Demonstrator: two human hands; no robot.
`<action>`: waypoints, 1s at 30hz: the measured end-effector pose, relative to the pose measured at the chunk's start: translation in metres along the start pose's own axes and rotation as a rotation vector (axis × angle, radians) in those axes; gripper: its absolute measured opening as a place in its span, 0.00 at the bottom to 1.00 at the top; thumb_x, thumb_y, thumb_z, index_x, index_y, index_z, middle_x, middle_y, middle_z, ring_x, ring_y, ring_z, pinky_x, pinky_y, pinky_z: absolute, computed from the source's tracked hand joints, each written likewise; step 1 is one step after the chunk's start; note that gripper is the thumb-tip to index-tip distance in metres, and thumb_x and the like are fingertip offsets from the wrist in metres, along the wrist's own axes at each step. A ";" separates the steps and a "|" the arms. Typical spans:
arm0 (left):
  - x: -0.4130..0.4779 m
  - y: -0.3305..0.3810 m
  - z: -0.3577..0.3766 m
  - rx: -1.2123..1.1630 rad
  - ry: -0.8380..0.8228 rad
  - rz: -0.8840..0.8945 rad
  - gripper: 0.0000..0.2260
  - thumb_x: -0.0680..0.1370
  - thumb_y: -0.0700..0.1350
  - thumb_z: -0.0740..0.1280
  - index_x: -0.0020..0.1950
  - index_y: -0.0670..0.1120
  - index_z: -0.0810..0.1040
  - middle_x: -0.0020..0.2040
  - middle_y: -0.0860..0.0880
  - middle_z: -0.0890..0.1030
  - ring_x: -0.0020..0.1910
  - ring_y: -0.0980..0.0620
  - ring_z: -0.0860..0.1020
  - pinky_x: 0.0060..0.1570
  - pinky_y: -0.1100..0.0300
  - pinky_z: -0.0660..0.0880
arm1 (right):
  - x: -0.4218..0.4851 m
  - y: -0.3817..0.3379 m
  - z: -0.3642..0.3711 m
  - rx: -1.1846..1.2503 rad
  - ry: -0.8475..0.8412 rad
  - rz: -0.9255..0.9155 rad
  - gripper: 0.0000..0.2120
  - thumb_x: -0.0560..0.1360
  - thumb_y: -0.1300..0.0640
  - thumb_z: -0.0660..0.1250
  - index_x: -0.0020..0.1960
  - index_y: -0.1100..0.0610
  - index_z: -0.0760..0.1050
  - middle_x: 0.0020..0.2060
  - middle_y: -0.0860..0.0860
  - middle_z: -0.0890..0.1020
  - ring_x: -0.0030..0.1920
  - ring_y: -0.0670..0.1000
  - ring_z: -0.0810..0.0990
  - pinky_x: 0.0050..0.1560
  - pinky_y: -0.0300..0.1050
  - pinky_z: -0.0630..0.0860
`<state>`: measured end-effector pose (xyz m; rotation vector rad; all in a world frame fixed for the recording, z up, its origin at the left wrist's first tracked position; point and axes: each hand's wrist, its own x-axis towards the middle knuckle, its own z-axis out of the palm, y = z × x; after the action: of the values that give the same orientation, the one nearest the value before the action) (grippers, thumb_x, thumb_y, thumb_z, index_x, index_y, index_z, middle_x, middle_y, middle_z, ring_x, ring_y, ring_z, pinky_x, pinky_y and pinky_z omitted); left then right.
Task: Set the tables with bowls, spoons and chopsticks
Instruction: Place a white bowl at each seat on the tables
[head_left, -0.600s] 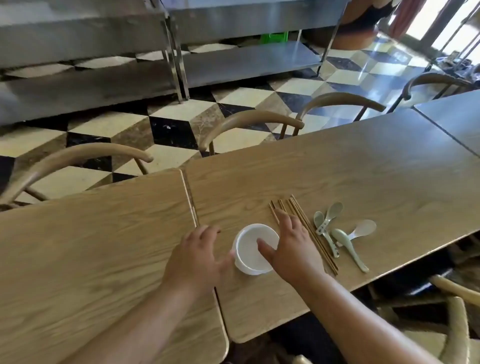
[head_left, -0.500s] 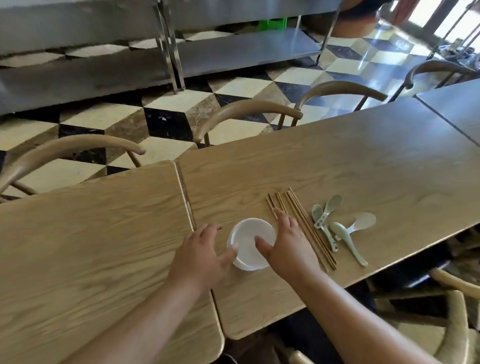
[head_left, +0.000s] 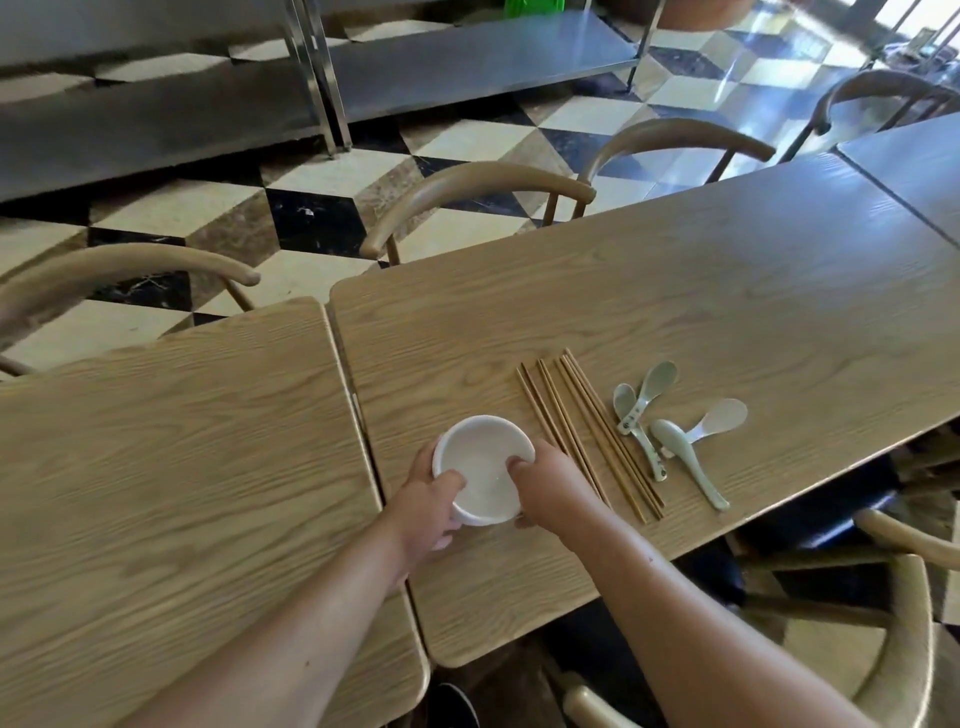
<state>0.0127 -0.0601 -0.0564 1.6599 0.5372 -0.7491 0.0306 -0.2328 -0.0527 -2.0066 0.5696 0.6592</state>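
Fingers (head_left: 451, 479) of both hands curl on the bowl (head_left: 485, 460), thumbs inside the rim: left hand (head_left: 428, 512) on its left side, right hand (head_left: 553, 483) on its right. I see the bowl low over the surface (head_left: 675, 312), by the seam. Chopsticks (head_left: 589, 436) lie just right of the right hand, long axis pointing away; spoons (head_left: 662, 434) lie beyond. I judge the right hand nearer.

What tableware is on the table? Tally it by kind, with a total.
Bowls: 1, gripped by the left hand and right hand; any nested beneath cannot be told
Spoons: 4
Chopsticks: 8, as best the tight bundle allows
Total: 13
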 end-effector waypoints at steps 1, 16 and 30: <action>-0.003 0.001 0.001 -0.047 -0.019 -0.017 0.22 0.84 0.60 0.61 0.77 0.72 0.62 0.69 0.48 0.77 0.61 0.41 0.83 0.66 0.42 0.78 | 0.000 -0.001 0.000 0.045 -0.017 0.025 0.16 0.86 0.54 0.60 0.73 0.54 0.73 0.56 0.55 0.80 0.49 0.57 0.84 0.48 0.63 0.88; -0.052 -0.054 -0.086 -0.219 0.128 -0.032 0.18 0.78 0.54 0.68 0.67 0.68 0.77 0.61 0.53 0.87 0.58 0.46 0.87 0.52 0.45 0.85 | -0.046 -0.022 0.080 0.308 -0.295 0.139 0.14 0.85 0.51 0.61 0.67 0.58 0.74 0.48 0.62 0.86 0.48 0.65 0.90 0.40 0.55 0.87; -0.141 -0.179 -0.281 -0.532 0.475 -0.148 0.18 0.82 0.31 0.57 0.67 0.49 0.71 0.59 0.39 0.79 0.48 0.33 0.87 0.40 0.44 0.87 | -0.129 -0.083 0.258 0.247 -0.285 0.035 0.08 0.84 0.51 0.65 0.56 0.54 0.79 0.47 0.54 0.81 0.41 0.53 0.81 0.24 0.39 0.75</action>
<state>-0.1568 0.2587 -0.0433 1.2950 1.1006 -0.2655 -0.0718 0.0483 -0.0295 -1.6417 0.4891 0.8364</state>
